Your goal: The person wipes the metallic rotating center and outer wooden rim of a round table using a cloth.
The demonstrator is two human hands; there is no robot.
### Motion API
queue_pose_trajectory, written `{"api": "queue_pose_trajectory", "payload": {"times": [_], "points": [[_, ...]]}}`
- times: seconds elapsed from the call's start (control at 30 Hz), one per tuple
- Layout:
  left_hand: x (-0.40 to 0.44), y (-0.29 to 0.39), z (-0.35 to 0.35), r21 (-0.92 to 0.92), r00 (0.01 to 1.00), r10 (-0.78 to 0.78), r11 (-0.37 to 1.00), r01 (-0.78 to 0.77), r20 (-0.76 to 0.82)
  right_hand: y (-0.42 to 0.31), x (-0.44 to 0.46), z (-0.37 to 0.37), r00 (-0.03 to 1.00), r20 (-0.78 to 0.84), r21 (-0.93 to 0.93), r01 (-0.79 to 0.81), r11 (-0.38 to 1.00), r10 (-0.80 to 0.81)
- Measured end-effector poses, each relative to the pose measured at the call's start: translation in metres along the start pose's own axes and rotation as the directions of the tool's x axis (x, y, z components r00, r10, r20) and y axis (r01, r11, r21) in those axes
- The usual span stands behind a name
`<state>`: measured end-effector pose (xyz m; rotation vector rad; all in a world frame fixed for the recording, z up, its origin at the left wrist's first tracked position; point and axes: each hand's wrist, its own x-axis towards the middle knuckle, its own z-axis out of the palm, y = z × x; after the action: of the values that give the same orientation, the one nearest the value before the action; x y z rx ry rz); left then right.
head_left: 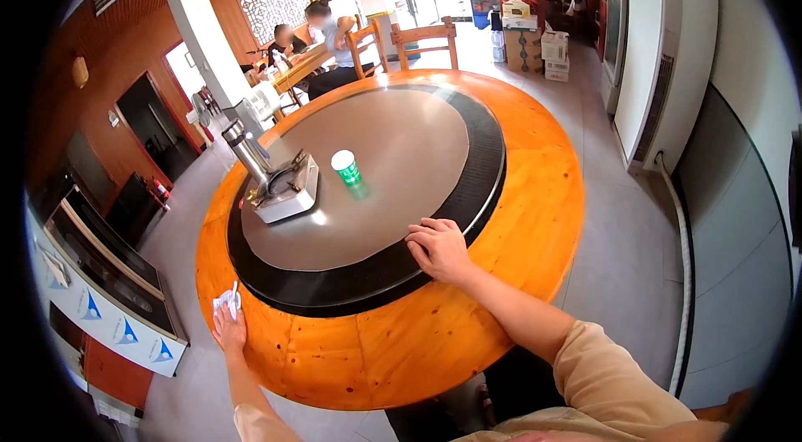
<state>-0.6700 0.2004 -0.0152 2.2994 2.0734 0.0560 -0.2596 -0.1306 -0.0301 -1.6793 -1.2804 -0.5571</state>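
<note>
My left hand [229, 330] is at the left edge of the round wooden table [401, 350], pressing a crumpled white cloth [224, 301] onto the wood. My right hand [441, 251] lies on the black rim [334, 292] of the turntable, fingers loosely apart and holding nothing. On the turntable's grey-brown centre [401, 166] stands a green and white paper cup [346, 168]. Left of it sits a portable gas stove [288, 191]. A tall steel flask [246, 145] stands beside the stove, partly hidden by it.
Two wooden chairs [426, 39] stand at the table's far side. Two people sit at another table [296, 66] further back. A white fan [263, 99] is near the pillar [196, 16]. Stacked boxes [555, 53] stand at the back right, and a pipe [681, 250] runs along the right wall.
</note>
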Motion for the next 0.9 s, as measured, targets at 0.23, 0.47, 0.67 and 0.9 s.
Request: {"api": "queue_pose_trajectory", "payload": {"times": [0.23, 0.47, 0.67, 0.9], "points": [[-0.009, -0.041, 0.018, 0.002, 0.997, 0.068, 0.998, -0.068, -0.046, 0.000, -0.002, 0.000, 1.000, -0.026, 0.019, -0.001, 1.000, 0.002], [-0.036, -0.065, 0.047, -0.021, 0.982, 0.158, 0.987, -0.161, -0.107, 0.000, -0.004, 0.004, 0.997, -0.068, 0.056, -0.031, 0.998, 0.035], [-0.096, -0.045, 0.054, -0.063, 0.947, 0.298, 0.950, -0.307, -0.122, -0.002, -0.006, 0.002, 0.997, -0.064, 0.048, -0.040, 0.998, 0.043], [-0.190, 0.011, 0.052, -0.147, 0.879, 0.465, 0.867, -0.476, -0.104, 0.000, -0.008, 0.002, 0.999, -0.026, 0.018, -0.042, 0.999, 0.042]]}}
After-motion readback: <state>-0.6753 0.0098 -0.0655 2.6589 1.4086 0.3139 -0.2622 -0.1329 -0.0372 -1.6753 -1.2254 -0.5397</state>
